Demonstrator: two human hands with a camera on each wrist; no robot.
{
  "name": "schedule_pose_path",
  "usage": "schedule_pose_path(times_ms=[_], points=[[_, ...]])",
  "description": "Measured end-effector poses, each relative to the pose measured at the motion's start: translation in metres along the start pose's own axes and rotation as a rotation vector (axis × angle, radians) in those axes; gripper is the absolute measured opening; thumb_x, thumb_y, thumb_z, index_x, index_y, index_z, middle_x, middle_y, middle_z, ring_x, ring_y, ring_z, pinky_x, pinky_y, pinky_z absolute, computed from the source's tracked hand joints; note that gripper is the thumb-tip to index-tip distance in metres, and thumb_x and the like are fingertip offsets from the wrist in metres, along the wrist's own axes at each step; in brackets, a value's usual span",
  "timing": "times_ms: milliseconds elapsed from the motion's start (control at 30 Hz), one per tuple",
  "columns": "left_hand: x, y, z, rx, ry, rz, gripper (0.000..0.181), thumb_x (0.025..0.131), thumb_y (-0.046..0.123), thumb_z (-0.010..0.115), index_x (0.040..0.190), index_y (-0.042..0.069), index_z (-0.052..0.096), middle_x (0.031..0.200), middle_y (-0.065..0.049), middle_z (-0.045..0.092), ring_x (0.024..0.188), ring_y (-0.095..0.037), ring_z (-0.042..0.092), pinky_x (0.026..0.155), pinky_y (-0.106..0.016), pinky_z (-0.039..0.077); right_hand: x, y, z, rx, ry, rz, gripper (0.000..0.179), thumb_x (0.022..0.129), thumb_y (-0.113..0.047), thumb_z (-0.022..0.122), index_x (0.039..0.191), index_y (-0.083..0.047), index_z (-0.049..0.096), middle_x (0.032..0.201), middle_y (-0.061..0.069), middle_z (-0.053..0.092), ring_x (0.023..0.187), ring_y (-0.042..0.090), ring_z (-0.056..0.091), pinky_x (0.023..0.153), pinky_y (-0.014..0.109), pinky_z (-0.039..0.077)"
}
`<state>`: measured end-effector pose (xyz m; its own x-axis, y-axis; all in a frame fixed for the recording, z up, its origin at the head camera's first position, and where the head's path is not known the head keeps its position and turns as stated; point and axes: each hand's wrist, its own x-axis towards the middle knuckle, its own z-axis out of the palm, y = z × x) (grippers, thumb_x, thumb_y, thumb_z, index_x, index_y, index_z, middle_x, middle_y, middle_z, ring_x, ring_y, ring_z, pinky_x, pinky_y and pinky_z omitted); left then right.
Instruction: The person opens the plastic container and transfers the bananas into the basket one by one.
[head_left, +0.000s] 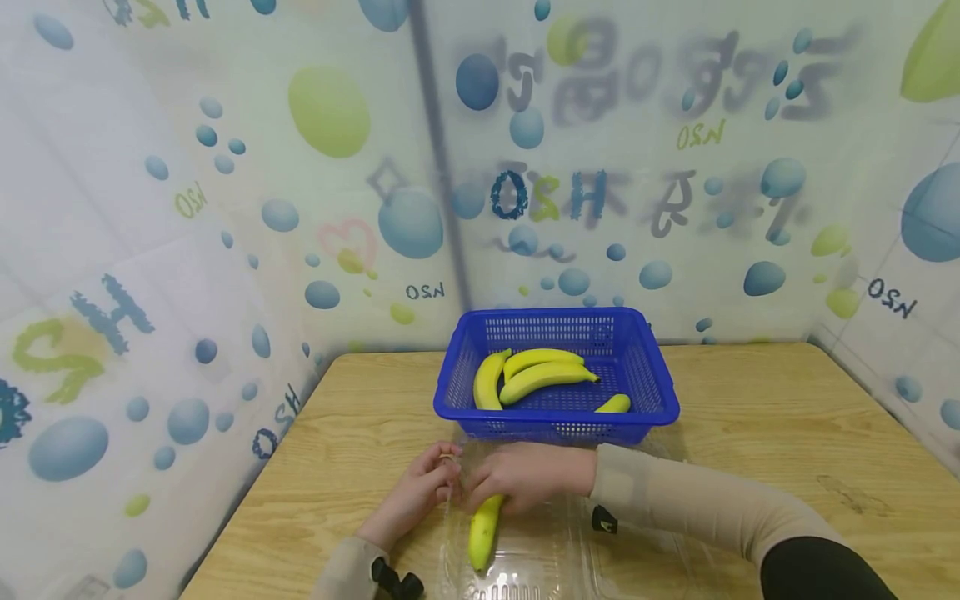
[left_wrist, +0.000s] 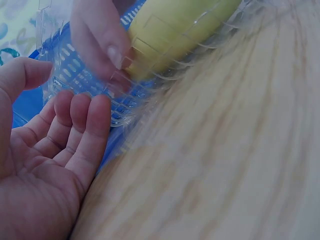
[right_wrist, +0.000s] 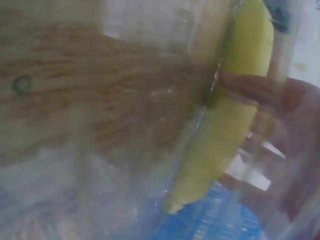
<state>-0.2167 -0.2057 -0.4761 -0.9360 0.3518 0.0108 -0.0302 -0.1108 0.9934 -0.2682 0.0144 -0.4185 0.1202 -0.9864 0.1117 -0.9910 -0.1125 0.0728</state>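
My right hand (head_left: 517,475) grips a yellow banana (head_left: 484,533) over the left part of a clear plastic container (head_left: 536,558). In the right wrist view the banana (right_wrist: 215,150) lies lengthwise behind clear plastic, with the fingers (right_wrist: 255,90) across it. At the container's left side is my left hand (head_left: 420,493), palm up in the left wrist view. Its loosely bent fingertips (left_wrist: 80,107) are right at the plastic wall, thumb apart from them. Just behind both hands stands a blue basket (head_left: 555,429) holding several bananas (head_left: 547,379).
The wooden table (head_left: 787,433) carries everything. Another clear plastic section (head_left: 637,554) lies to the right, under my right forearm. A printed curtain (head_left: 360,250) with bubbles and lettering closes off the back and sides.
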Motion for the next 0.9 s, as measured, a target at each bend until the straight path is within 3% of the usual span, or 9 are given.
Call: schedule_pose_path(times_ms=[167,500,900], points=[[0.0000,-0.0003,-0.0011,-0.004,-0.019,0.028,0.026,0.095,0.005,0.049,0.118,-0.004,0.040,0.083,0.000,0.052,0.070,-0.008,0.055,0.064,-0.023,0.048,-0.0025,0.0000,0.0020,0.016,-0.024,0.031,0.040,0.079,-0.012,0.075,0.117,-0.022,0.070,0.109,-0.008,0.066,0.099,0.004,0.059,0.085,0.011,0.042],[-0.0006,0.0024,0.0012,0.000,-0.012,0.012,0.030,0.096,0.005,0.048,0.121,-0.009,0.036,0.083,-0.001,0.052,0.069,-0.010,0.055,0.064,-0.024,0.049,-0.0047,-0.0004,-0.0003,0.025,-0.020,0.039,0.037,0.079,-0.012,0.076,0.115,-0.022,0.070,0.104,-0.009,0.066,0.092,0.002,0.059,0.080,0.010,0.043],[-0.0002,0.0017,0.0013,0.003,0.007,-0.004,0.028,0.096,0.006,0.049,0.120,-0.005,0.039,0.083,-0.002,0.052,0.068,-0.010,0.055,0.063,-0.023,0.048,-0.0053,-0.0012,-0.0073,0.019,-0.046,0.066,0.037,0.081,-0.016,0.077,0.116,-0.023,0.070,0.107,-0.008,0.066,0.097,0.003,0.059,0.085,0.012,0.043]])
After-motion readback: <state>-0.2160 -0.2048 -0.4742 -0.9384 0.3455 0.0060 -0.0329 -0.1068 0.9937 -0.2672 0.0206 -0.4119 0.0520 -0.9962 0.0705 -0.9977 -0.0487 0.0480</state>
